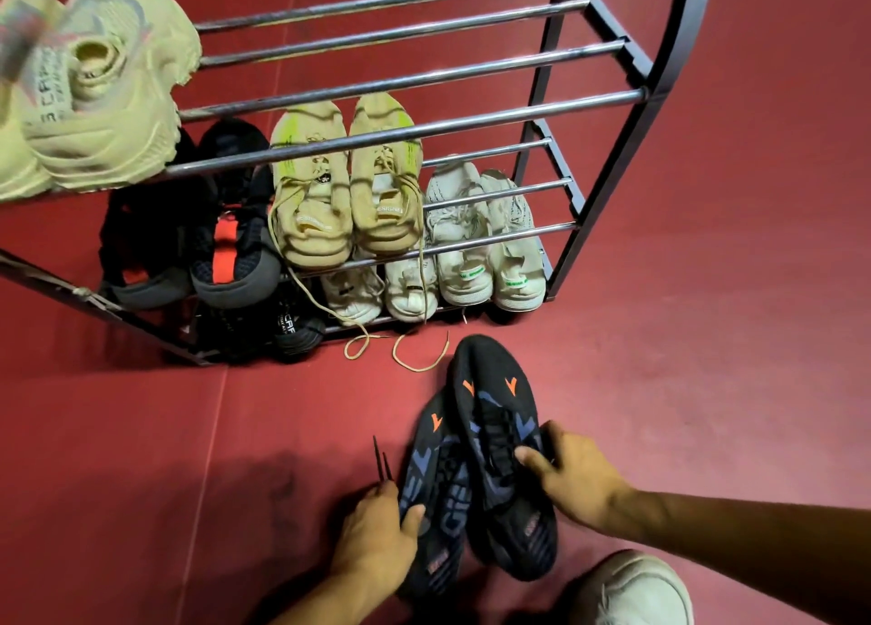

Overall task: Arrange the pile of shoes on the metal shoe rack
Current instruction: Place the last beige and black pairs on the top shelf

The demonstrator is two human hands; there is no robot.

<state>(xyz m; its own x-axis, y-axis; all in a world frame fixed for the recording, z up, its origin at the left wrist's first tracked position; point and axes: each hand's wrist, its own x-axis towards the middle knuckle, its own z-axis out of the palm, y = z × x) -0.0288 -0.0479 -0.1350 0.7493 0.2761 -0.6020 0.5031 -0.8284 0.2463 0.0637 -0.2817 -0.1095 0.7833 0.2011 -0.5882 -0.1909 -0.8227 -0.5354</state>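
Two black sneakers, one gripped in each hand; loose black laces near the left could snag a rack rail and tip one.

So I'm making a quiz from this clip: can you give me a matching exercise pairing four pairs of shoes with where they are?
Things:
1. dark pair
2. cream pair
3. tan pair
4. black-and-red pair

Places:
A. top shelf, left
B. middle shelf, centre
C. in the hands, over the floor
D. middle shelf, left

Pairs: 1-C, 2-A, 3-B, 4-D
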